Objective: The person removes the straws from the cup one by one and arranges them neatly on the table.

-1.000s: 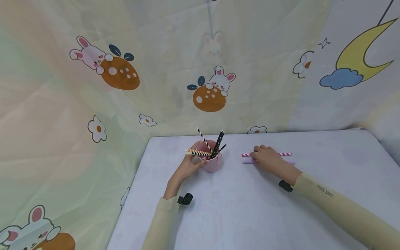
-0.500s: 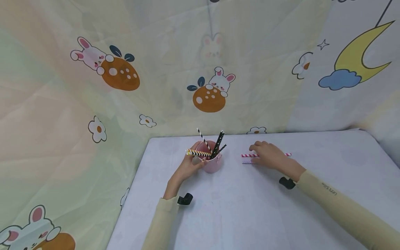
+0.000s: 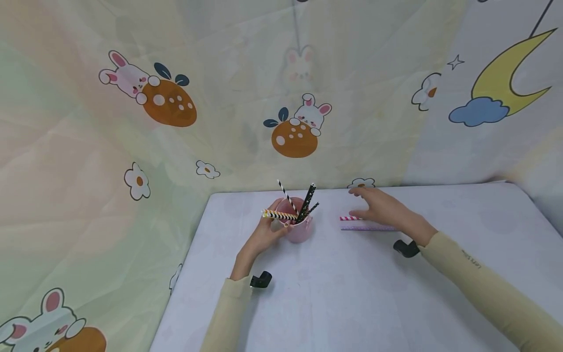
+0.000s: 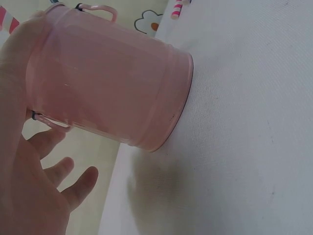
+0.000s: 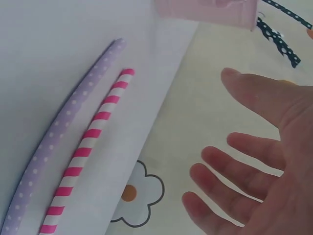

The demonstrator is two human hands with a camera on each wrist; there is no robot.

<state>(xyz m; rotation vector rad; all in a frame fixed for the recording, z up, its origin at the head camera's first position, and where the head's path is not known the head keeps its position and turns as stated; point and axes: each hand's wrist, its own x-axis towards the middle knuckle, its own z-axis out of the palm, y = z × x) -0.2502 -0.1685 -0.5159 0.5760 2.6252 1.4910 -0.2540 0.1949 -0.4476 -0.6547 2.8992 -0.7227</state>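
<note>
My left hand holds a small pink metal bucket near its rim, thumb on the near side. Several paper straws stand or lean in it: black-and-white striped, black with white dots, and yellow-and-black patterned. Further right, my right hand hovers with spread fingers and nothing in its grasp. Below it on the table lie a pink-and-white striped straw and a purple white-dotted straw, side by side and a little apart. In the head view the hand partly covers both.
A white-covered table carries everything. Its far edge meets a printed cloth backdrop with rabbits and flowers. Black wrist cameras hang below both forearms.
My right hand has lifted off the two straws and its fingers have spread apart, leaving both straws on the table. The left hand and the bucket stay where they were.
</note>
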